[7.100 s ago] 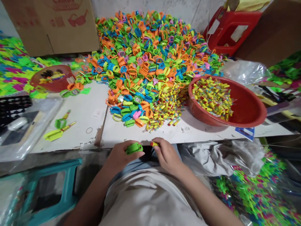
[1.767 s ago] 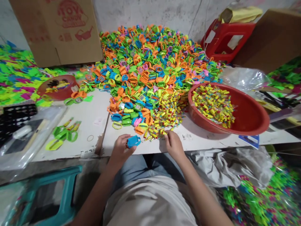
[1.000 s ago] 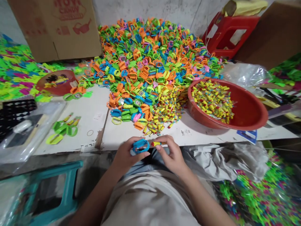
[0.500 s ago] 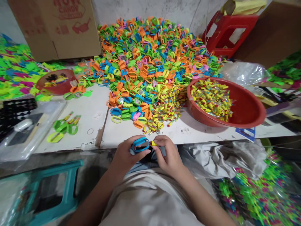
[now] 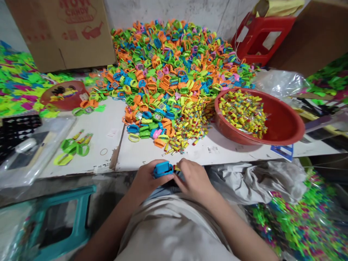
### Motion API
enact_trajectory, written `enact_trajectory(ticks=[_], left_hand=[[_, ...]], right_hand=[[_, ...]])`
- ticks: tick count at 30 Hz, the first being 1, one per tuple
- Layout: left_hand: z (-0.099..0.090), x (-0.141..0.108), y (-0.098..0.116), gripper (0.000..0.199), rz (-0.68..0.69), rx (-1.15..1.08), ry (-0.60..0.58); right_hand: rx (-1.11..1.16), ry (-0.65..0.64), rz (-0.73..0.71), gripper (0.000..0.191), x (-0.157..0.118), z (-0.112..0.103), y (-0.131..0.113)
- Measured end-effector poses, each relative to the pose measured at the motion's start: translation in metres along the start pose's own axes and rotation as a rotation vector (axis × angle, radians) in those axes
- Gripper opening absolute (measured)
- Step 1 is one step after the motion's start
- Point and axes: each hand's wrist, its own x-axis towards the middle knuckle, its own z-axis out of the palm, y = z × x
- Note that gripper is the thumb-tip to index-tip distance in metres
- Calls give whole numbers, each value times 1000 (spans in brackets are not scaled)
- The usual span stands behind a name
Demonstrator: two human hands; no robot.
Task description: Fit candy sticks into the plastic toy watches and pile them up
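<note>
Over my lap at the table's front edge, my left hand (image 5: 146, 180) grips a blue plastic watch-shaped toy (image 5: 162, 169) between thumb and fingers. My right hand (image 5: 193, 178) pinches a small yellow-and-red wrapped tube (image 5: 176, 168) against the toy's right end; the fingers hide most of the tube. Beyond my hands lies a pile of similar yellow tubes (image 5: 187, 127), beside a large heap of orange, green, blue and pink watch-shaped toys (image 5: 163, 78). Several green toys with tubes attached (image 5: 76, 146) rest on the left part of the table.
A red basin (image 5: 285, 125) holding more yellow tubes stands at the right. At the back left are a cardboard box (image 5: 78, 47) and a small red bowl (image 5: 65, 103). A teal stool (image 5: 84, 214) is at the lower left, a red stool (image 5: 282, 27) at the back right.
The blue toy has turned in my left hand, so its loop opening shows less. My right fingers have closed further over the tube. The view has shifted slightly.
</note>
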Motion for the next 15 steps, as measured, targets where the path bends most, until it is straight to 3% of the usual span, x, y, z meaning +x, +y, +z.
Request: enact_trajectory(ticks=[6, 10, 13, 15], left_hand=[[0, -2, -3, 39, -69, -50, -106], [-3, 2, -7, 41, -71, -46, -116], [-18, 6, -11, 43, -21, 42, -20], [-41, 9, -17, 45, -3, 143, 179]], right_hand=[[-86, -45, -123, 20, -1, -5, 1], [12, -99, -24, 20, 1, -5, 2], [158, -35, 116, 44, 3, -3, 17], [184, -4, 217, 44, 4, 1, 31]])
